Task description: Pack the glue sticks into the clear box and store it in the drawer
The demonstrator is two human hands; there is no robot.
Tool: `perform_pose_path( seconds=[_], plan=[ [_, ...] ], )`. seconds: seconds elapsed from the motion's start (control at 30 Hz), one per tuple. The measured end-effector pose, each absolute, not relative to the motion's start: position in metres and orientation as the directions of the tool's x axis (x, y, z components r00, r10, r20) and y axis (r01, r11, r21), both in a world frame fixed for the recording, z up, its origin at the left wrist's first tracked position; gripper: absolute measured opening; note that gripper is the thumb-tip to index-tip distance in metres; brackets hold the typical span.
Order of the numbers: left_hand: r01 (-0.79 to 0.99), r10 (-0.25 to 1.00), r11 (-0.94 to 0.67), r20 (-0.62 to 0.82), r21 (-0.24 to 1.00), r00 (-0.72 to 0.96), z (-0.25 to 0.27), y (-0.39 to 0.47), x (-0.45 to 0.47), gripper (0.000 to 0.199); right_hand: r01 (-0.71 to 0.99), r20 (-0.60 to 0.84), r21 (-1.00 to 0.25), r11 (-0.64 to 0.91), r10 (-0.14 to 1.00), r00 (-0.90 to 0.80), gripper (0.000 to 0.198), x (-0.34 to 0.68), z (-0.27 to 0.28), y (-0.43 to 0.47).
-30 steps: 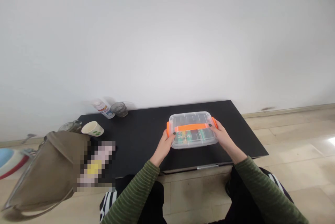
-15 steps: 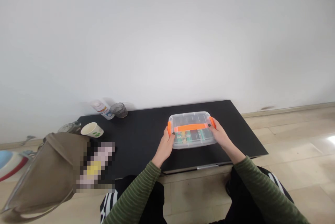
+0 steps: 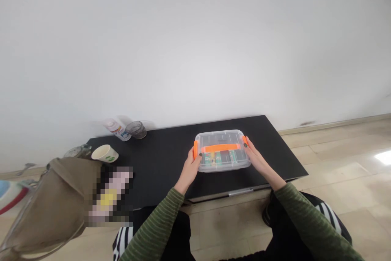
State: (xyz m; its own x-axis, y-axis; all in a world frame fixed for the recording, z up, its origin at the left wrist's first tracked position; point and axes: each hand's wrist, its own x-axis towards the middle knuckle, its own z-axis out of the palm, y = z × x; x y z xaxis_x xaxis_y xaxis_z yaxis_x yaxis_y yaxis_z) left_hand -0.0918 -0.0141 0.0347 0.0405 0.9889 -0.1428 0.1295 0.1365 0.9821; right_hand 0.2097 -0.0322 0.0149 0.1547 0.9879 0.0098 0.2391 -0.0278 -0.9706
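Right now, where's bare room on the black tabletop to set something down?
Middle of the black rectangular tabletop, between the white paper cup and the orange-handled clear plastic box; also the tabletop's right end, past the right hand. Crowded: its left end, with grey glass tumbler, white cylindrical bottle and brown strapped bag.

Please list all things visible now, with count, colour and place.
Wall: 1, white, background
Floor: 1, beige, below
Table: 1, black, against wall
Box: 1, clear and orange, right of table's centre
Items: at least 3, green-white, inside box
Glass: 1, grey, table's back left
Bottle: 1, mostly white, left of glass
Cup: 1, white-green, table's left end
Bag: 1, brown, lower left
Glassware: count unclear, colourless, behind bag
Pixelated patch: 1, pink-yellow, right of bag
Round object: 1, blue-white-red, left edge
Small thing: 1, grey, above round object
Sleeves: 2, green, both arms
Trousers: 1 pair, black-white, bottom
Left hand, right hand: 1 each, dark nails, holding box sides
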Motion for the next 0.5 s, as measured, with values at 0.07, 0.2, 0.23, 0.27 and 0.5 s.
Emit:
perform_pose_path(
  seconds=[0.07,0.2,0.23,0.27,0.5],
  plan=[
    [0.061,0.985,0.165,-0.167,0.984,0.030,0.034,-0.014,-0.093,0.058,0.287,0.071,-0.958,0.025,0.986,0.151,0.064,0.216,0.012,-0.050],
    [-0.008,0.975,0.217,-0.217,0.976,0.058,0.033,-0.019,-0.098,0.048,0.377,0.304,-0.907,0.188,0.912,0.275,0.045,0.217,-0.003,-0.106],
    [-0.008,0.972,0.226,-0.225,0.974,0.059,0.033,-0.021,-0.099,0.045,0.389,0.304,-0.905,0.175,0.905,0.298,0.040,0.213,-0.011,-0.123],
    [-0.012,0.972,0.230,-0.229,0.973,0.051,0.033,-0.024,-0.100,0.044,0.402,0.279,-0.905,0.140,0.908,0.312,0.036,0.207,-0.021,-0.139],
    [-0.110,0.968,0.249,-0.252,0.962,-0.015,0.045,-0.048,-0.101,0.046,0.124,-0.569,-0.797,-0.591,0.804,0.172,0.016,0.159,-0.134,-0.185]
  ],
)
